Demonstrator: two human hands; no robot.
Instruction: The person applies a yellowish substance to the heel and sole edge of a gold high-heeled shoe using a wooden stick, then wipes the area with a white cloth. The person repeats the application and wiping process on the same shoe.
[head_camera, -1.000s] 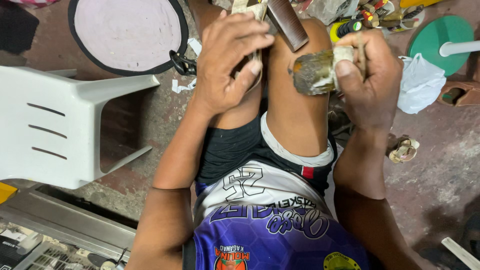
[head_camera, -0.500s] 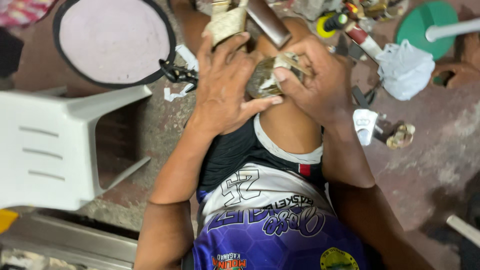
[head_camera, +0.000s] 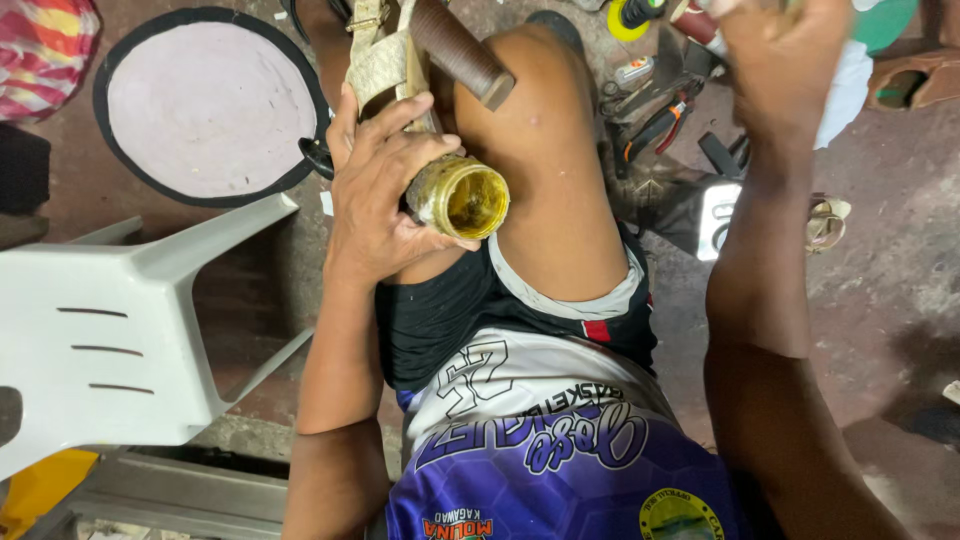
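While I watch through the head camera, the left hand (head_camera: 385, 195) is curled around a small open jar (head_camera: 458, 197), fingers wrapped over its top side and thumb tucked under, so the jar lies tilted on its side with its mouth facing the camera. I note a grimy yellowed rim and an amber, glossy residue inside; I cannot tell what the substance is. The jar rests against the inner side of the person's bare right thigh (head_camera: 545, 170), just above the hem of the dark shorts (head_camera: 450, 310). Beyond the left hand's fingertips, a pale strap-like piece (head_camera: 385, 60) and a brown cylindrical handle (head_camera: 460, 50) lie across the knees, the handle's end touching the thigh. The right hand (head_camera: 780, 55) is raised near the top edge, well apart from the jar, blurred, with the fingers bunched together; I cannot tell whether it pinches anything. On the floor beside the right leg I record pliers with red grips (head_camera: 660, 125), a yellow-and-black round item (head_camera: 630, 15), a white cloth (head_camera: 845, 90) and a sandal (head_camera: 830, 222). To the left stands a white plastic chair (head_camera: 110, 330), and above it lies a round pale mat with a black border (head_camera: 205, 105). A striped cloth (head_camera: 45, 50) shows at the top left corner.
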